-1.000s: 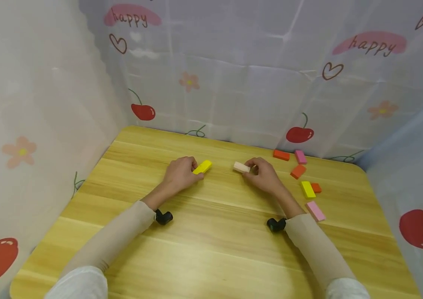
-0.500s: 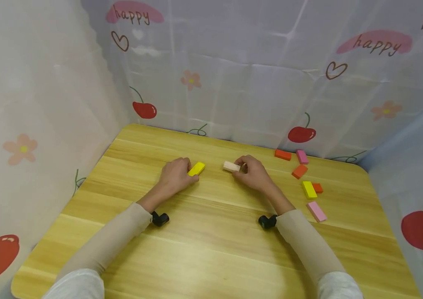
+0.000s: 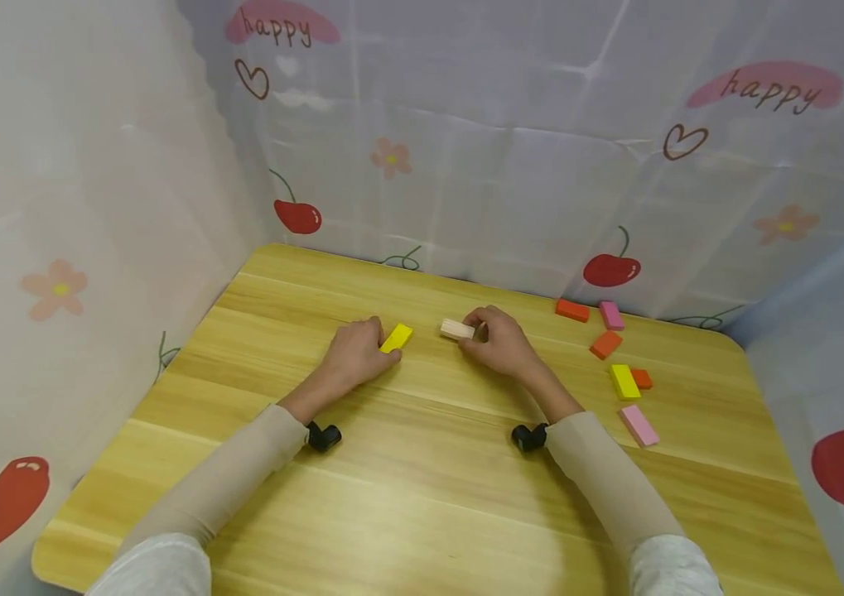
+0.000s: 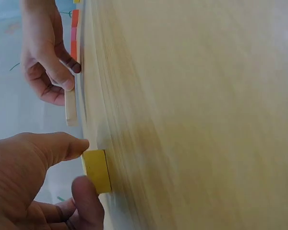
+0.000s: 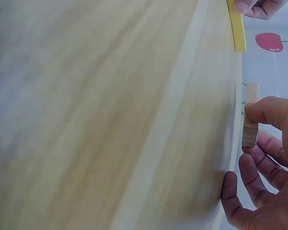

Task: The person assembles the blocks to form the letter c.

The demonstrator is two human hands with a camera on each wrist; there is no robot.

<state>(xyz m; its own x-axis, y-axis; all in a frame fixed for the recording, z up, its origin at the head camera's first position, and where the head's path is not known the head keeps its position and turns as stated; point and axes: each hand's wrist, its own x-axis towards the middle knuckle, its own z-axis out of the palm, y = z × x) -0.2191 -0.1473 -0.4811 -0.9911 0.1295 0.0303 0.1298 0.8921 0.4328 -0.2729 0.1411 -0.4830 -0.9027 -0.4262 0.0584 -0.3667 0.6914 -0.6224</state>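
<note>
Left hand (image 3: pixel 354 352), fingers curled, pinches yellow block (image 3: pixel 397 338); right hand (image 3: pixel 501 343) likewise pinches plain wooden block (image 3: pixel 456 329); both near far middle of table (image 3: pixel 422 497). Toward table's right side: three orange blocks (image 3: pixel 605 344), two pink blocks (image 3: pixel 639 425), second yellow block (image 3: pixel 624 382).

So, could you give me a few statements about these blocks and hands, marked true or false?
1. The fingers of the left hand hold a yellow rectangular block. True.
2. The right hand holds a blue block. False: it holds a pale bare-wood rectangular block.
3. The two held blocks touch each other. False: a gap separates them.
4. A second yellow rectangular block lies beside an orange-red block. True.
5. A pale-pink rectangular block stands on end. False: it lies flat.
</note>
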